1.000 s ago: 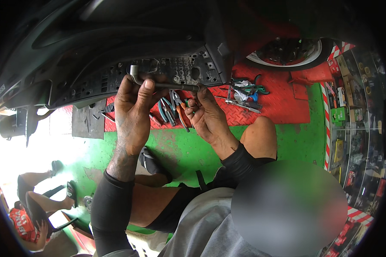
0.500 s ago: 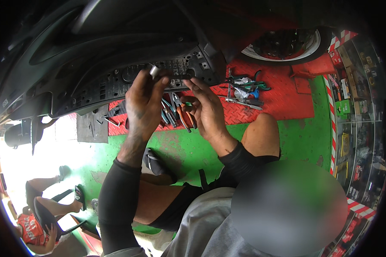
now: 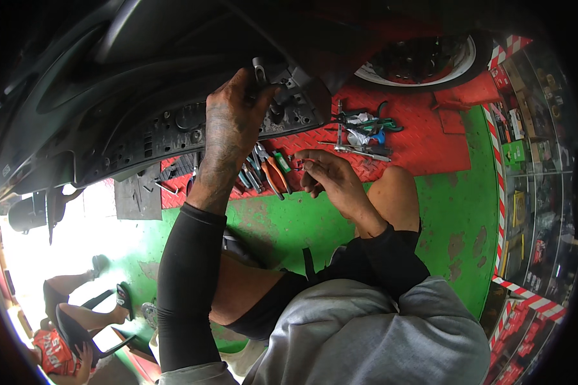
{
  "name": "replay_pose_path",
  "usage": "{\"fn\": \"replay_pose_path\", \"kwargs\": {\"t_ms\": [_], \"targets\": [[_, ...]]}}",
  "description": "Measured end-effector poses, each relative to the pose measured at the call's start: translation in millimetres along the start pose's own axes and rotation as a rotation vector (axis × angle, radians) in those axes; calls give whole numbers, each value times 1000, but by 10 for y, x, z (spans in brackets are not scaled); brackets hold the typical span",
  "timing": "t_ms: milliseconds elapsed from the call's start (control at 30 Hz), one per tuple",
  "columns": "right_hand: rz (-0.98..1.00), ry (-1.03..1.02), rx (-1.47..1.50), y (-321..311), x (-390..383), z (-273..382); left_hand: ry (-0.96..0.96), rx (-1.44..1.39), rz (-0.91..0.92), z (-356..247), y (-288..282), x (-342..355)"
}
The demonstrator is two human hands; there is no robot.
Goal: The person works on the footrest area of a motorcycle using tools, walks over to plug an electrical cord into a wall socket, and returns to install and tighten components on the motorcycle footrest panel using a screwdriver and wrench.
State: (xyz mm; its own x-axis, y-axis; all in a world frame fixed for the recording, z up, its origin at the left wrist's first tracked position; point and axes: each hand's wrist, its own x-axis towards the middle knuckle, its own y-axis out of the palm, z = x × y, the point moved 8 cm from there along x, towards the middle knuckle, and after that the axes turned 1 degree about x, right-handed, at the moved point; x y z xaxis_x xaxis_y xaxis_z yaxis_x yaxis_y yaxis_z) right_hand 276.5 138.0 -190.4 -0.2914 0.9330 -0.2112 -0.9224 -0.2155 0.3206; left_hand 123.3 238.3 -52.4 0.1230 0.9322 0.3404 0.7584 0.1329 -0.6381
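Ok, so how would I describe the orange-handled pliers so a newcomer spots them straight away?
Start from the red patterned platform on the green floor. Along its near edge, left of the person's right hand, lie the pliers, beside a small green item. Their bright orange handles set them apart from the blue-handled tool on their left.

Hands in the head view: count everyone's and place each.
3: the left hand grips the L-shaped wrench by the black perforated panel; the right hand is near the red diamond-tread plate; another person's hand is at lower left. That person's other hand may be hidden.
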Motion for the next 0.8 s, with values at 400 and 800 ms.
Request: {"fn": "replay_pose_path", "kwargs": {"t_ms": [400, 800], "targets": [[-26, -112, -67, -214, -20, 85, 276, -73, 230, -109, 31, -4], [3, -220, -269, -58, 132, 173, -118, -757, 229, 260, 178, 40]]}}
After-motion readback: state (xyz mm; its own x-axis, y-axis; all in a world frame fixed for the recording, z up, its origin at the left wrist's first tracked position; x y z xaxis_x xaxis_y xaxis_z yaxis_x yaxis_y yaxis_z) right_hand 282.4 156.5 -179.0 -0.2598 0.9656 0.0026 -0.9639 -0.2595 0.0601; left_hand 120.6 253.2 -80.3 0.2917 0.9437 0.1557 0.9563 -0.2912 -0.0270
